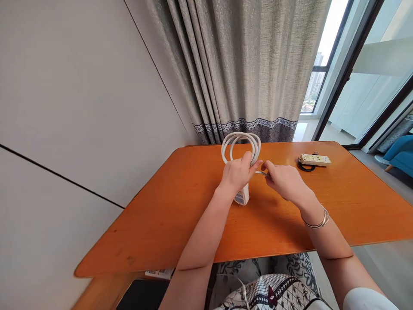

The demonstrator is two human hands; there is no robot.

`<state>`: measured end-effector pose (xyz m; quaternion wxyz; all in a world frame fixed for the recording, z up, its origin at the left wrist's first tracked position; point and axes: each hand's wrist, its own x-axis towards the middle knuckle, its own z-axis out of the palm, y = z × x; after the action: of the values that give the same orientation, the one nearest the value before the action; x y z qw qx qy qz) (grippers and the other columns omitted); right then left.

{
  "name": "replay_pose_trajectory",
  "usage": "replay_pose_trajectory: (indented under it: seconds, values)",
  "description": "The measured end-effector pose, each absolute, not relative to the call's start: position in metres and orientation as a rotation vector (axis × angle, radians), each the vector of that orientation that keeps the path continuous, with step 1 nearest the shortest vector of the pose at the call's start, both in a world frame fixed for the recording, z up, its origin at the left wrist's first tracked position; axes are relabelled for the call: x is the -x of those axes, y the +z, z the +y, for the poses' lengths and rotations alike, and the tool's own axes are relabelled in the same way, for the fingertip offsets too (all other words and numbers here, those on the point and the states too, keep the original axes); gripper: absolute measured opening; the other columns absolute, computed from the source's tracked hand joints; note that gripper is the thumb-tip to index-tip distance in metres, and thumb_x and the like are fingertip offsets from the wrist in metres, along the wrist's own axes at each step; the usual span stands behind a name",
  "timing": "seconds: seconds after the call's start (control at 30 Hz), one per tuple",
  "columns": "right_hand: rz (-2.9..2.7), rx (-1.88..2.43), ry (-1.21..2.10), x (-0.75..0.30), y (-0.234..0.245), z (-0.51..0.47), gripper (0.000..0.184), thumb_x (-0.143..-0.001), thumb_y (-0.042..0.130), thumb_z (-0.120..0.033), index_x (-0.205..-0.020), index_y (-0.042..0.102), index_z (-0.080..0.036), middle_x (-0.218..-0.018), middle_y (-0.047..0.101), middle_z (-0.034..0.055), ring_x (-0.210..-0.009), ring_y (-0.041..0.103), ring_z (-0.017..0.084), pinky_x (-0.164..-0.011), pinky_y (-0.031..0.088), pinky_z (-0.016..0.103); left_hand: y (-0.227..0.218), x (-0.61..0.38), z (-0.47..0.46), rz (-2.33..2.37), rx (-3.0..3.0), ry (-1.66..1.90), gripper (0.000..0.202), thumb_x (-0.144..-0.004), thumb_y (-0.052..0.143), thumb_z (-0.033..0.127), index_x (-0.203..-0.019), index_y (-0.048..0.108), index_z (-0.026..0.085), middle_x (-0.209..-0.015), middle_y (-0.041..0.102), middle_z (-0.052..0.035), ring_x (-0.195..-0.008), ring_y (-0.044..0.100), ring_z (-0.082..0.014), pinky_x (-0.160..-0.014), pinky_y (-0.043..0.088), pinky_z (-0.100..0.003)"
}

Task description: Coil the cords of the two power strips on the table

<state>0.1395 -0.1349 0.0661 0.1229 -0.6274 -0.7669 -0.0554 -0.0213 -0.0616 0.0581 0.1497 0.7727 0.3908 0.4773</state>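
Observation:
My left hand (237, 174) is closed round a coiled white cable (241, 137), whose loops stand up above the fingers. Below that hand, the end of a white power strip (242, 196) with a printed label shows over the table; most of the strip is hidden behind the hand and wrist. To the right, my right hand (284, 181) is closed in a pinch on a thin stretch of white cable (260, 173) that runs across from the left hand. Its very tip is hidden by the fingers.
The orange wooden table (180, 206) reaches to a grey curtain (251, 77) at the back. Another power strip, cream-coloured (315, 160), lies at the far right with its black cord (306, 167). A white wall (80, 107) borders the left; a glass door stands right.

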Motion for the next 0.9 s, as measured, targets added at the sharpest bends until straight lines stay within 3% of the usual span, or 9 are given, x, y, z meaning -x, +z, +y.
replay_pose_trajectory:
  seconds: [0.1,0.23,0.37,0.47,0.53,0.63,0.77,0.9]
  values:
    - [-2.155,1.761,-0.365,-0.146,0.070,-0.138,0.011,-0.097,0.051,-0.021,-0.101,0.061,-0.019,-0.087,0.074,0.0087,-0.077,0.064,0.022,-0.066,0.032,0.032,0.059,0.022,-0.062,1.119,-2.156,1.390,0.040,-0.080,0.071,0.043,-0.065,0.039,0.024,-0.048,0.033,0.0069,-0.042,0.032,-0.0147,-0.053,0.014,-0.026]
    - [-1.937,1.523,-0.566,-0.148,0.071,-0.137,0.024,-0.103,0.042,-0.030,-0.099,0.064,-0.022,-0.092,0.070,0.0096,-0.087,0.060,0.023,-0.082,0.036,0.037,0.063,0.025,-0.070,0.855,-1.928,1.279,0.036,-0.087,0.063,0.051,-0.073,0.050,0.021,-0.051,0.049,0.0044,-0.042,0.041,-0.0119,-0.046,0.025,-0.023]
    - [-1.808,1.280,-0.559,-0.153,0.066,-0.126,0.023,-0.100,0.048,-0.041,-0.104,0.066,-0.026,-0.097,0.067,0.0077,-0.098,0.059,0.025,-0.104,0.033,0.045,0.069,0.028,-0.081,0.533,-1.641,1.002,0.049,-0.085,0.057,0.068,-0.081,0.052,0.020,-0.047,0.044,0.0078,-0.035,0.034,-0.0077,-0.036,0.026,-0.021]
    - [-1.778,1.122,-0.476,-0.161,0.059,-0.115,0.030,-0.096,0.050,-0.052,-0.100,0.065,-0.026,-0.097,0.065,0.0078,-0.103,0.060,0.027,-0.112,0.028,0.050,0.072,0.029,-0.086,0.393,-1.530,0.798,0.055,-0.081,0.056,0.075,-0.081,0.051,0.020,-0.044,0.038,0.0100,-0.031,0.026,-0.0056,-0.032,0.022,-0.019]
    - [-1.762,1.046,-0.390,-0.166,0.055,-0.110,0.037,-0.093,0.050,-0.059,-0.093,0.063,-0.025,-0.097,0.064,0.0084,-0.105,0.060,0.028,-0.112,0.030,0.052,0.074,0.028,-0.089,0.366,-1.498,0.720,0.056,-0.079,0.060,0.074,-0.083,0.053,0.019,-0.043,0.036,0.0112,-0.031,0.022,-0.0042,-0.031,0.020,-0.018]
    - [-1.757,0.968,-0.164,-0.168,0.053,-0.106,0.041,-0.088,0.055,-0.065,-0.092,0.058,-0.025,-0.099,0.064,0.0095,-0.102,0.061,0.028,-0.101,0.043,0.049,0.073,0.027,-0.090,0.308,-1.466,0.672,0.053,-0.074,0.070,0.068,-0.082,0.054,0.018,-0.044,0.033,0.0123,-0.032,0.018,-0.0024,-0.031,0.016,-0.017]
    - [-1.810,0.818,0.307,-0.169,0.056,-0.108,0.048,-0.088,0.063,-0.056,-0.121,0.050,-0.023,-0.097,0.065,0.0065,-0.084,0.063,0.020,-0.077,0.051,0.035,0.069,0.027,-0.089,0.230,-1.395,0.623,0.047,-0.075,0.076,0.058,-0.087,0.056,0.017,-0.043,0.030,0.0137,-0.030,0.016,-0.0015,-0.032,0.011,-0.017]
    - [-1.863,0.834,0.482,-0.173,0.063,-0.113,0.040,-0.091,0.061,-0.047,-0.122,0.055,-0.021,-0.104,0.068,0.0071,-0.090,0.064,0.019,-0.081,0.050,0.032,0.066,0.027,-0.085,0.189,-1.290,0.648,0.040,-0.079,0.076,0.049,-0.082,0.052,0.018,-0.040,0.027,0.0147,-0.028,0.014,-0.0011,-0.033,0.011,-0.016]
